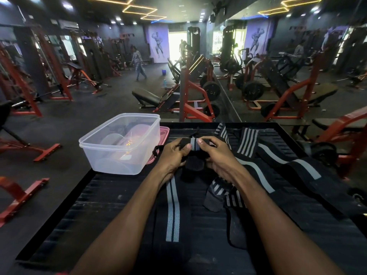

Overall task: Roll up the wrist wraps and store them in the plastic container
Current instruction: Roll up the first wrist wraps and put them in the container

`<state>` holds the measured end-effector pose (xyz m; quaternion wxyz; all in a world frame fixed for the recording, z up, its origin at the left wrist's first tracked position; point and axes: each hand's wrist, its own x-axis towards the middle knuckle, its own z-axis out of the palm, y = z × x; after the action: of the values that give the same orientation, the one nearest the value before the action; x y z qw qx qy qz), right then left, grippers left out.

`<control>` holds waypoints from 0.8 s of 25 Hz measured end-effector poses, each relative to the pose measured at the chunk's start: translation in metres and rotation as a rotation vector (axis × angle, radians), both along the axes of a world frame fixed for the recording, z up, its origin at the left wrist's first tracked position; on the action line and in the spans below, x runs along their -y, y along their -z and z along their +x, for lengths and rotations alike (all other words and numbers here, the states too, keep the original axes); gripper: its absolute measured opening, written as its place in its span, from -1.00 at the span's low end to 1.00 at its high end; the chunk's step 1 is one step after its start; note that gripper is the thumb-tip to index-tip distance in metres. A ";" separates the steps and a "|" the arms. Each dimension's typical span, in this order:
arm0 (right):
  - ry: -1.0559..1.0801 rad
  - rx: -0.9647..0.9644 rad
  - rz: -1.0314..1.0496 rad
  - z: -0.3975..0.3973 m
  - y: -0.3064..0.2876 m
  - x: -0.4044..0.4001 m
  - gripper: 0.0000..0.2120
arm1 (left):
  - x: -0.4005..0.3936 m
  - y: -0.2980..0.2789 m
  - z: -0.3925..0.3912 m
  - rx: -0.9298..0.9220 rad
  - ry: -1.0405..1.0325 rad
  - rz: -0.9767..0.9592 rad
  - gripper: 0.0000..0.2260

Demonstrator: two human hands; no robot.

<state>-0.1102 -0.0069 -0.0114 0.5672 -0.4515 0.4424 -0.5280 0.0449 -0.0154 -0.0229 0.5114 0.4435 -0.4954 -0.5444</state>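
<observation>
The wrap's loose tail (173,211) trails along the tabletop (99,205) toward me. My left hand (170,155) and right hand (218,155) pinch its roll (194,146); I should wind tightly, edges aligned. The plastic container (121,143) waits left.

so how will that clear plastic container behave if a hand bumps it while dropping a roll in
The plastic container looks thin-walled and empty, so it is probably light and would slide or tip easily. It sits at the platform's left edge, partly on a pink lid, so a push leftward could knock it off.
</observation>
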 end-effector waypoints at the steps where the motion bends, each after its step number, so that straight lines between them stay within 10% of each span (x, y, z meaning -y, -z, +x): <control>1: 0.028 -0.042 -0.027 0.001 0.002 0.001 -0.87 | -0.001 -0.001 0.000 0.014 0.005 -0.005 -0.80; 9: 0.035 -0.247 -0.321 0.001 0.004 -0.002 -0.60 | 0.002 -0.005 0.002 -0.092 0.034 0.105 -0.81; 20: 0.086 -0.119 -0.071 0.005 0.006 0.001 -0.82 | -0.002 -0.005 0.004 0.010 0.008 -0.041 -0.75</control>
<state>-0.1055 -0.0074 -0.0172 0.5005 -0.4825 0.4754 -0.5392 0.0485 -0.0138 -0.0181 0.5156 0.4337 -0.5109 -0.5339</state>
